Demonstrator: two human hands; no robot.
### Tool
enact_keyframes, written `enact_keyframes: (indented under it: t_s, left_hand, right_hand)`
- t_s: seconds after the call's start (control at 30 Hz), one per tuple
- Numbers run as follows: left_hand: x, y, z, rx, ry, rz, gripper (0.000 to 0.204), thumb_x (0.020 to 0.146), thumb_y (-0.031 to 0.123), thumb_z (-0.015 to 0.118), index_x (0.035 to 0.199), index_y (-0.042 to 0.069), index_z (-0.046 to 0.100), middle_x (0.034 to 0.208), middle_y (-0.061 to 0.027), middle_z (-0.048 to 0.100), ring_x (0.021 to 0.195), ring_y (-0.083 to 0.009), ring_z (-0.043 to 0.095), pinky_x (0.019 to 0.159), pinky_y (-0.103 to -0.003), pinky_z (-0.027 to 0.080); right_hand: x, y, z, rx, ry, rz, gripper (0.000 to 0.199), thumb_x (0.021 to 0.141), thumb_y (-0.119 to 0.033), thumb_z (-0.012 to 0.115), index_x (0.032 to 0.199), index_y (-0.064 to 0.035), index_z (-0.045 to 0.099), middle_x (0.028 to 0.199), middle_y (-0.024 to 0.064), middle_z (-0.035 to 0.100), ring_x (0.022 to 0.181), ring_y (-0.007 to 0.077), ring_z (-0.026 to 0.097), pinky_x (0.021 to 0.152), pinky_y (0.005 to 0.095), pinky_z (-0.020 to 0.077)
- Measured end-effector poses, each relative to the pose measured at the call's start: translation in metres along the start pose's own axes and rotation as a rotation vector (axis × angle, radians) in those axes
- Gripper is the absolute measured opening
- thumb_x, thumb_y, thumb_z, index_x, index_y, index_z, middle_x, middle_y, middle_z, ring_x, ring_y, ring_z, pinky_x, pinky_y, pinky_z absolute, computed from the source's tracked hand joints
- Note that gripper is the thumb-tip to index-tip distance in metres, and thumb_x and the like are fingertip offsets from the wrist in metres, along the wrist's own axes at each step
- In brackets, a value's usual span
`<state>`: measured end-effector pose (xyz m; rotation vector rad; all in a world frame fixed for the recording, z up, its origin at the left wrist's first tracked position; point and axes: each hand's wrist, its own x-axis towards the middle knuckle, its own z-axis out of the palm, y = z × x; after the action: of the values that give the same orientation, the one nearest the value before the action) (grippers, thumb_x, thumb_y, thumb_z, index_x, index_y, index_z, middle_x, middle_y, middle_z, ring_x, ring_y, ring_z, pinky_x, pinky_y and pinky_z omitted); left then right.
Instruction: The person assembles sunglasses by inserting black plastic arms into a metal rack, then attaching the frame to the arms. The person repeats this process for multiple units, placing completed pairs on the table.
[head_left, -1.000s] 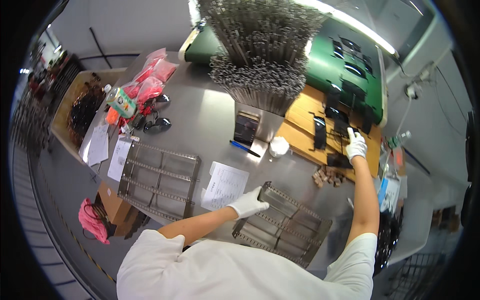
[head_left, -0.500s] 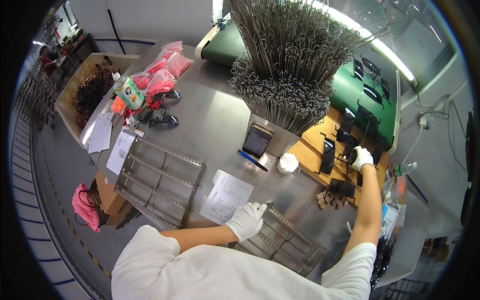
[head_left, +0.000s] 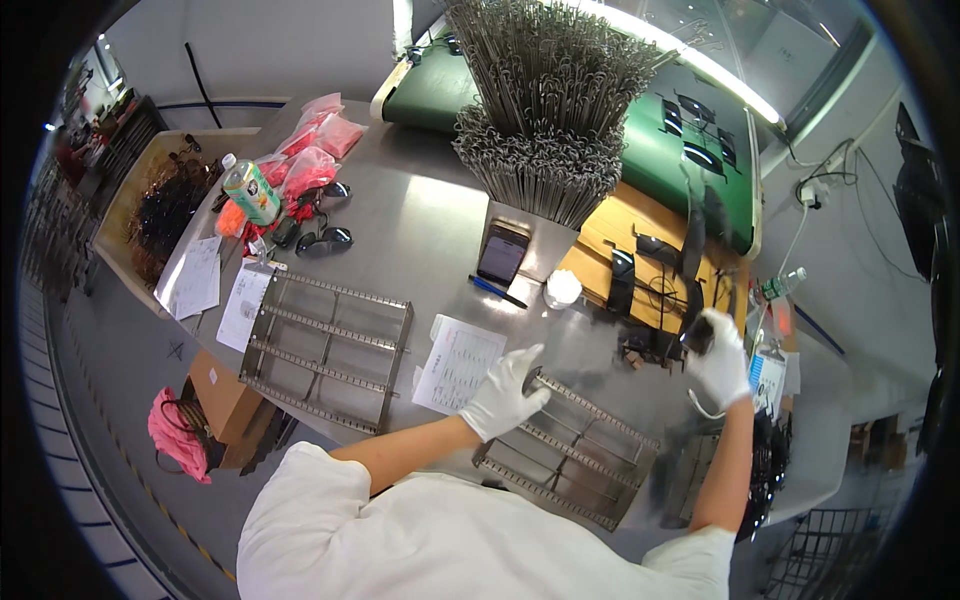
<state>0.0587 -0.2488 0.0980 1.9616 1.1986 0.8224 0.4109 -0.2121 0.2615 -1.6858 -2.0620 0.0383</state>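
My left hand [head_left: 503, 396], in a white glove, has its thumb and fingers apart around the upper left corner of a slotted metal rack [head_left: 570, 450]; whether it touches the rack I cannot tell. At the right, my gloved right hand [head_left: 722, 368] is closed on dark sunglasses [head_left: 697, 335], blurred and partly covered by the fingers. Further dark eyewear pieces [head_left: 622, 280] lie on the brown cardboard [head_left: 590, 245] beyond it. A sheet of paper [head_left: 460, 365] lies left of my left hand.
A second slotted rack [head_left: 325, 350] stands to the left. A dense bundle of hooked metal rods [head_left: 545, 140] rises behind a phone [head_left: 503, 252], a pen [head_left: 497, 291] and a white wad [head_left: 563, 288]. A green conveyor belt [head_left: 640, 150] crosses the back, and a bottle [head_left: 250, 190] stands far left.
My right hand has come back from the cardboard toward me, with the dark sunglasses in it. The fingers of my left hand have spread apart at the rack's corner. The view has shifted slightly.
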Motion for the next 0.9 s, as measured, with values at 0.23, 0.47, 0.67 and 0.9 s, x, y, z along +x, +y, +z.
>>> enact_keyframes:
  t_s: [0.23,0.47,0.67,0.9]
  left_hand:
    - [0.067,0.062,-0.003,-1.691,-0.703,0.010,0.067,0.097,0.019,0.067,0.154,0.009,0.033,0.142,-0.0113,0.054,0.127,-0.0310,0.060,0.103,-0.041,0.053]
    - [0.058,0.130,-0.020,-1.203,-0.239,0.277,0.067,0.094,0.037,0.062,0.149,0.005,0.042,0.134,-0.0139,0.055,0.122,-0.0297,0.060,0.099,-0.042,0.054]
    - [0.033,0.181,-0.032,-0.190,-0.182,0.675,0.072,0.071,0.012,0.078,0.138,0.008,0.053,0.141,-0.0226,0.050,0.122,-0.0430,0.058,0.102,-0.047,0.051]
    - [0.028,0.115,-0.133,-0.787,-0.241,0.228,0.054,0.082,0.004,0.073,0.133,0.003,0.055,0.119,-0.0098,0.060,0.104,-0.0175,0.062,0.090,-0.030,0.052]
  right_hand:
    - [-0.120,-0.161,-0.012,0.177,-0.223,-0.178,0.058,0.058,0.006,0.071,0.114,-0.0119,0.069,0.114,0.0142,0.064,0.114,0.0364,0.061,0.103,0.0468,0.0484]
    - [-0.174,-0.161,0.023,1.517,0.442,0.886,0.073,0.085,0.011,0.065,0.153,-0.0093,0.046,0.150,0.0152,0.048,0.127,0.0244,0.059,0.107,0.0384,0.0491]
    - [-0.151,-0.161,0.065,1.108,-0.017,0.769,0.059,0.090,-0.005,0.066,0.147,-0.0064,0.054,0.124,0.0118,0.059,0.098,0.0177,0.064,0.082,0.0314,0.0512]
    - [-0.131,-0.204,0.041,1.046,-0.424,0.769,0.065,0.091,-0.007,0.060,0.155,-0.0119,0.049,0.087,0.0031,0.065,0.065,0.0106,0.063,0.060,0.0252,0.0501]
